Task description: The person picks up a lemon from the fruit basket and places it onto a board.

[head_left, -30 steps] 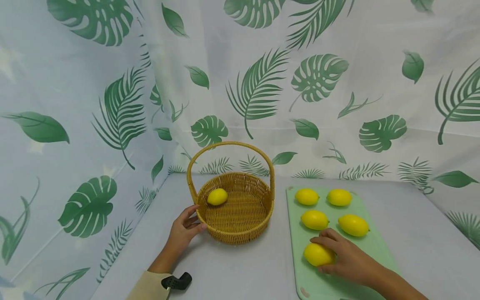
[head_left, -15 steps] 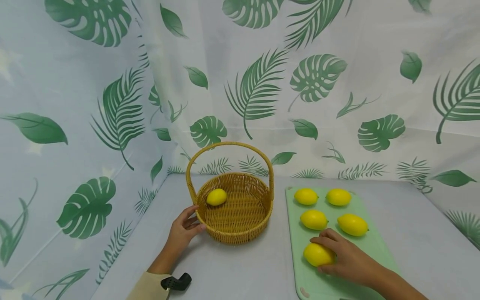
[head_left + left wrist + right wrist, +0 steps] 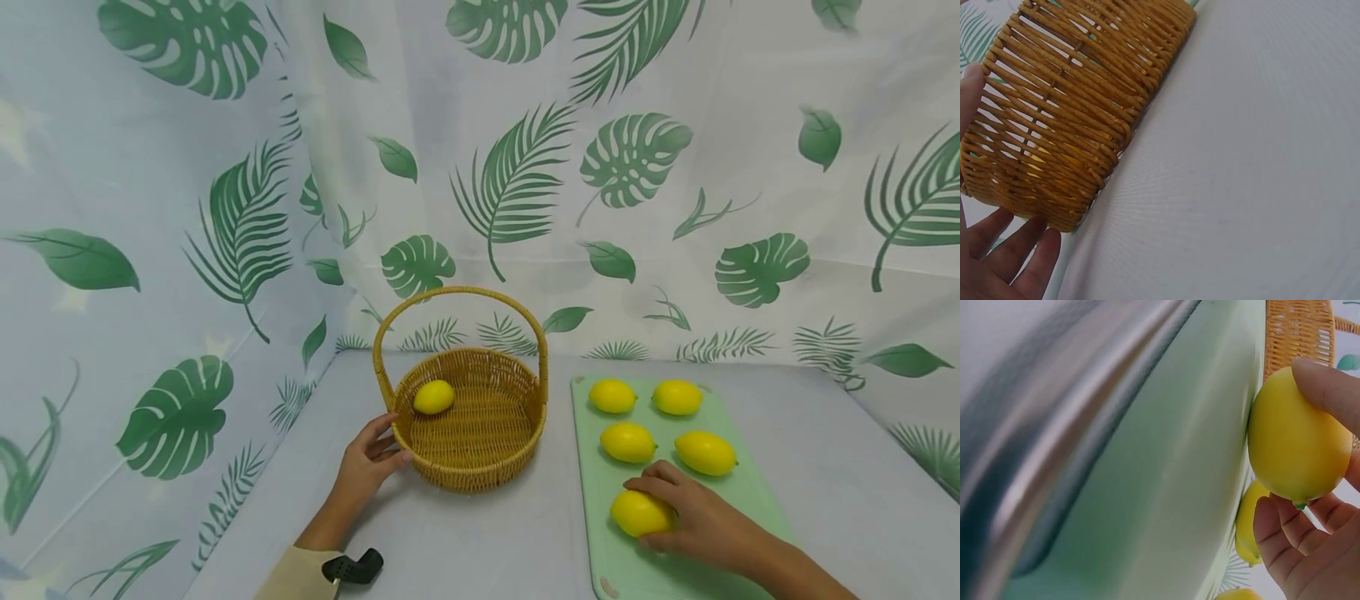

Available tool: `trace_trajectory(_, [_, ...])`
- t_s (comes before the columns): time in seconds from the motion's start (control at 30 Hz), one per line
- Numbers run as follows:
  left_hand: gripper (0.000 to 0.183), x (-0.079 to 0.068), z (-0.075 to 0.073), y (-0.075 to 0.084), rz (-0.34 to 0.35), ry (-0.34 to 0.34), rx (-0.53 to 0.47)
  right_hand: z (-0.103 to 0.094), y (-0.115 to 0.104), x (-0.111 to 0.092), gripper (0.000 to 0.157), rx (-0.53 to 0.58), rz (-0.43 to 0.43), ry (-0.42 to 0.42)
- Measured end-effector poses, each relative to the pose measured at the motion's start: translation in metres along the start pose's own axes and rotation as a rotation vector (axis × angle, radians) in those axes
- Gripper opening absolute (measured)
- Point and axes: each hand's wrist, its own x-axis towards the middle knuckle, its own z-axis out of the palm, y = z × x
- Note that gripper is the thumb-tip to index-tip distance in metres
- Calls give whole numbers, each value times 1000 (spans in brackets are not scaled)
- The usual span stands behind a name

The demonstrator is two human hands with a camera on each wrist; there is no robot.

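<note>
With its thumb and fingers my right hand [image 3: 697,521] grips a yellow lemon [image 3: 642,513], close over the near part of a light green cutting board [image 3: 611,546]. In the right wrist view the thumb lies across one side of that lemon [image 3: 1297,437], fingers on the other. At left, a round wicker basket [image 3: 476,479] with a tall arched handle stands on the table. My left hand [image 3: 365,467] touches its left outer wall, fingers and thumb spread and fairly straight, as the left wrist view also shows. Inside the basket, one lemon [image 3: 433,397] lies at the left.
Several lemons [image 3: 628,442] lie in two columns on the board beyond my right hand. A white tabletop [image 3: 480,550] separates basket and board. Leaf-printed cloth [image 3: 517,192] hangs behind and to the left. A blurred grey metallic bar [image 3: 1066,437] crosses the right wrist view.
The gripped lemon and my right hand have shifted very slightly to the right over the board. The left hand and the basket stay as they were.
</note>
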Motion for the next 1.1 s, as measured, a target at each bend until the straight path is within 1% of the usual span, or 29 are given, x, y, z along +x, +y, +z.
trace_trajectory(0.13, [70, 0, 0, 0, -4, 1, 2, 0, 0, -1, 62, 0, -1, 8])
trace_trajectory(0.27, [69, -1, 0, 1, -10, 11, 14, -2, -1, -1, 65, -1, 3, -3])
trace_trajectory(0.43, [70, 0, 0, 3, -32, 5, 8, -4, -1, 0, 68, 8, 17, -15])
trace_trajectory(0.5, [70, 0, 1, 6, -42, -3, 2, -5, -1, 1, 68, 12, 24, -14])
trace_trajectory(0.73, [72, -7, 5, 31, -39, -14, 12, -8, -3, 2, 67, -2, 33, -14])
trace_trajectory(0.93, [72, -7, 5, 33, -36, -17, 0, -11, -6, 7, 66, -5, 49, -35])
trace_trajectory(1.1, [71, -6, 4, 32, -35, -11, 5, -12, -7, 10, 65, -23, 32, -24])
